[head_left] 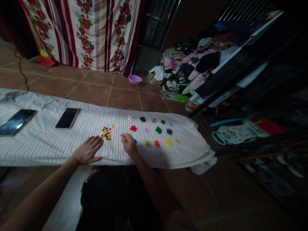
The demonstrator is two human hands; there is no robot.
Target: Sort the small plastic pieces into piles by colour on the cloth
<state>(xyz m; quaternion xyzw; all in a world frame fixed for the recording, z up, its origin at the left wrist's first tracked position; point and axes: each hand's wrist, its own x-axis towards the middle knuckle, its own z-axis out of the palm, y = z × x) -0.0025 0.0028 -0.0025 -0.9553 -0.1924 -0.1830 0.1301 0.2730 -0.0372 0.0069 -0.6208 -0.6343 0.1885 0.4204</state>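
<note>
My left hand [89, 149] lies flat on the striped cloth [89, 115], fingers stretched, its tips at the edge of a mixed pile of small beads [106, 134] in yellow, red, green and white. To the right of that pile, my right hand [129, 143] pinches a small yellow bead [122, 137]. Partly hidden behind this hand is a dark blue cluster [135, 141]. Further right sit single-colour clusters in rows, among them red [133, 128], dark green [158, 130], lime green [147, 143], orange [157, 143], yellow [168, 142] and black [142, 119].
Two phones, one dark [67, 118] and one shiny [17, 122], lie on the cloth at the left. Beyond, a purple basin [135, 79] stands on the tiled floor near a floral curtain [99, 35]. A heap of clothes [190, 61] fills the back right.
</note>
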